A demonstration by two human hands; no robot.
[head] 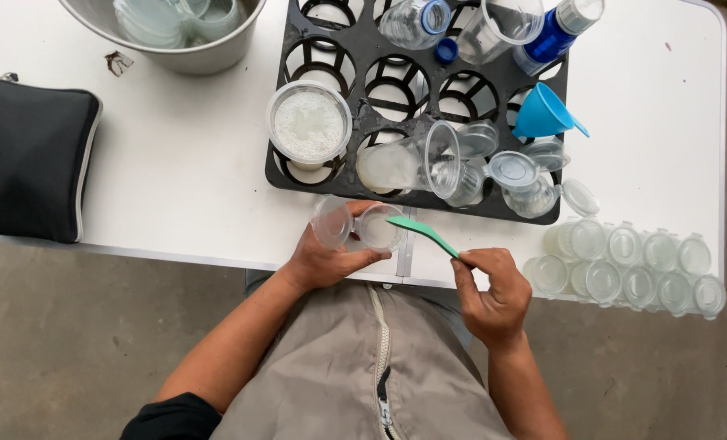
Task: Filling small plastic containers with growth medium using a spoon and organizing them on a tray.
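The left hand point(327, 257) wraps around a small clear plastic cup point(362, 226) and tips it sideways over the white table point(184, 163) edge, so its mouth faces the tool. The right hand point(494, 289) pinches a green spatula point(423, 233) by its end, the tip at the cup's mouth. Just behind stands the black tray point(416, 90) with more cups.

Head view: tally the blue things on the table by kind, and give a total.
Blue funnel: 1
Blue bottle: 1
Blue caps: 2, one loose and one on a clear bottle
Total: 4
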